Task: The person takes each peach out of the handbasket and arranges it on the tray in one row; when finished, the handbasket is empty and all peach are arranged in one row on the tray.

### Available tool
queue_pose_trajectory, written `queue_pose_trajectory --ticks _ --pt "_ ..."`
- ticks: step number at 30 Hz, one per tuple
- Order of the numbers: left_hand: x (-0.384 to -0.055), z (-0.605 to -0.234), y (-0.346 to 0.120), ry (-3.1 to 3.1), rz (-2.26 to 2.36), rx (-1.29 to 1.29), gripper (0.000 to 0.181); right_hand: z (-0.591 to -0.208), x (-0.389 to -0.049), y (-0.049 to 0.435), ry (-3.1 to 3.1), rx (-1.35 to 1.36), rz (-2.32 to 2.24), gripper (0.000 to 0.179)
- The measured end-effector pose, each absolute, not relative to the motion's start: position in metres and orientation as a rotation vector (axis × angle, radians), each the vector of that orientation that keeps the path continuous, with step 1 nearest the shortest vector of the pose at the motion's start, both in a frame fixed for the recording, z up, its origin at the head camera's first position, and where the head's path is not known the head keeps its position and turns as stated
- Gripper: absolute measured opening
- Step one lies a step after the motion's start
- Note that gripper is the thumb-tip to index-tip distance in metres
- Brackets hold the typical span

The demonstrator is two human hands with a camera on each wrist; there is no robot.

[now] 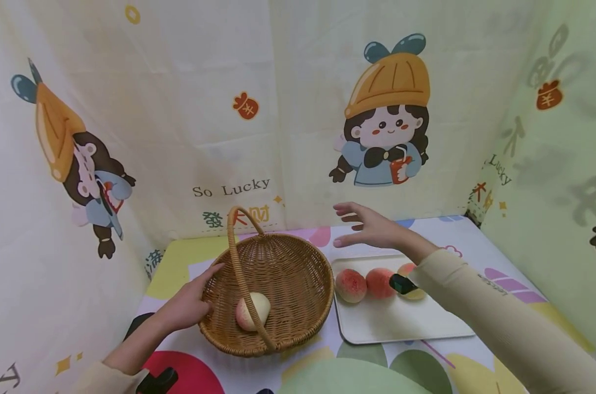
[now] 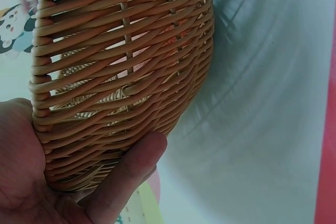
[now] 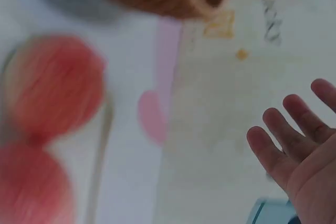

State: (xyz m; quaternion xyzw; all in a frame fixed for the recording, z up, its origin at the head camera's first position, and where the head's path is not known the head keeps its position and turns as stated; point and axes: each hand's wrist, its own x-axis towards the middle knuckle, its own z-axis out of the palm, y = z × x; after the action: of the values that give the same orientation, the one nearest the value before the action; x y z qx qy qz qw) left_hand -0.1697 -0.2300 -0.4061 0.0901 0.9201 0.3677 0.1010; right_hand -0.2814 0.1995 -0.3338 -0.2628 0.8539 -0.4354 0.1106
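A round wicker basket [image 1: 298, 284] with an arched handle stands on the table, tilted so its inside shows. My left hand [image 1: 192, 303] grips its left rim; in the left wrist view the woven side [image 2: 131, 72] lies between thumb and fingers. One pale peach with a pink blush [image 1: 261, 309] rests inside the basket. My right hand [image 1: 369, 227], its fingers spread and holding nothing, hovers over the back left of a white tray [image 1: 391, 325]. On the tray sit a red peach [image 1: 350, 285], a second red peach [image 1: 379, 283] and a yellowish peach [image 1: 415, 295], partly hidden by my right sleeve.
The tray stands close by the basket's right side. A patterned cloth [image 1: 426, 372] covers the table, and cream curtains with cartoon prints [image 1: 298, 137] rise at the back and both sides. My right forearm [image 1: 495, 295] crosses over the tray's right part.
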Motion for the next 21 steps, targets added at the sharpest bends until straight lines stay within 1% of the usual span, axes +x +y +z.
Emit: queue_pose_trajectory --ticks 4,8,13,16,21 --pt "-0.17 -0.406 -0.23 2.704 1.101 0.265 0.085 -0.322 -0.292 0.154 2.456 -0.78 -1.385 0.082" --pt "-0.169 -0.407 -0.228 2.705 1.102 0.26 0.085 -0.323 -0.297 0.115 2.389 -0.722 -1.489 0.071" --pt "-0.168 -0.407 -0.228 2.717 1.097 0.255 0.086 -0.337 -0.291 0.072 2.271 -0.607 -1.596 0.056" --pt "-0.168 -0.407 -0.229 2.725 1.093 0.261 0.085 -0.348 -0.285 0.054 2.264 -0.557 -1.57 0.05" --pt "-0.169 -0.406 -0.23 2.729 1.078 0.271 0.085 -0.367 -0.277 0.035 2.334 -0.611 -1.391 0.046"
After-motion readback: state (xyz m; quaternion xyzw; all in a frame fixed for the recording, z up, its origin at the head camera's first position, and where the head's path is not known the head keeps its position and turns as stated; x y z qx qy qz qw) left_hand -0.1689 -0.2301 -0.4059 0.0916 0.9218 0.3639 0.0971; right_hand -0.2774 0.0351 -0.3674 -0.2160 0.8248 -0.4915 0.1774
